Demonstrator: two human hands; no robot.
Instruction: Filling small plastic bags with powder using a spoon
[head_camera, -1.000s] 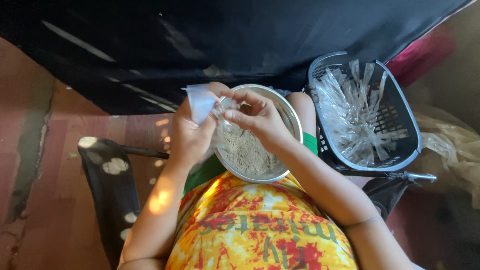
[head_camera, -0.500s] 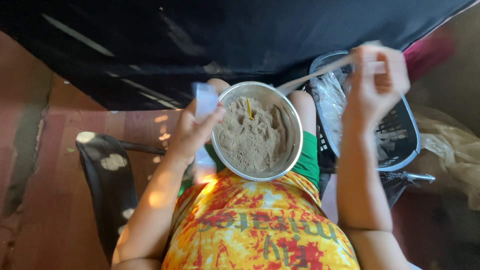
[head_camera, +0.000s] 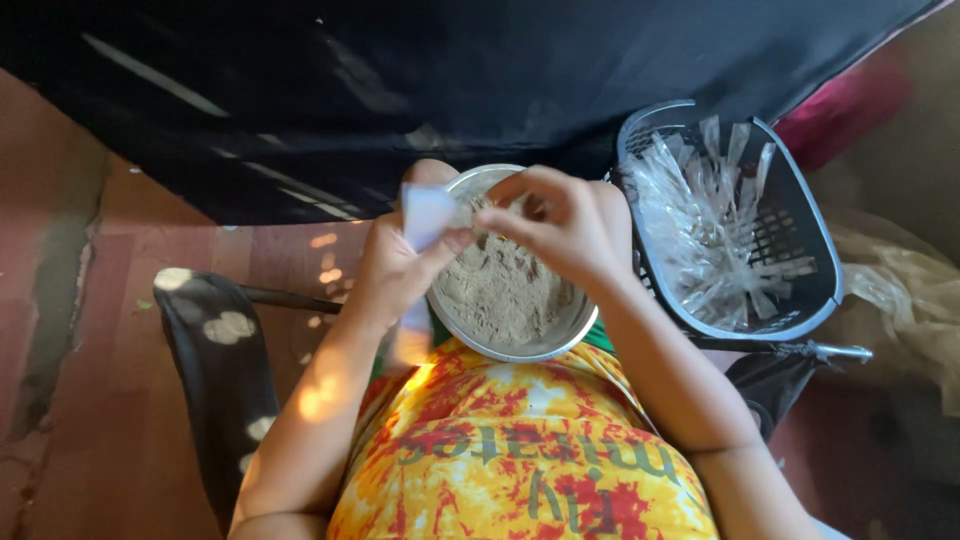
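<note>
A round metal bowl (head_camera: 560, 343) of pale brown powder (head_camera: 505, 290) rests on my lap. My left hand (head_camera: 395, 265) holds a small stack of clear plastic pouches (head_camera: 428, 215) at the bowl's left rim. My right hand (head_camera: 565, 225) hovers over the bowl with its fingers pinched at the edge of the pouches beside the left hand. Whether the right hand holds anything of its own is hidden by the fingers.
A dark plastic basket (head_camera: 800, 225) with several filled clear pouches (head_camera: 700, 230) stands to the right of the bowl. A black sheet (head_camera: 400, 90) hangs in front. A dark chair (head_camera: 220, 370) stands at the left on the reddish floor. Crumpled plastic (head_camera: 900, 290) lies far right.
My right hand has come back from above the basket, where it held a long pouch, to the bowl and now meets the left hand. The left hand stayed at the bowl's rim.
</note>
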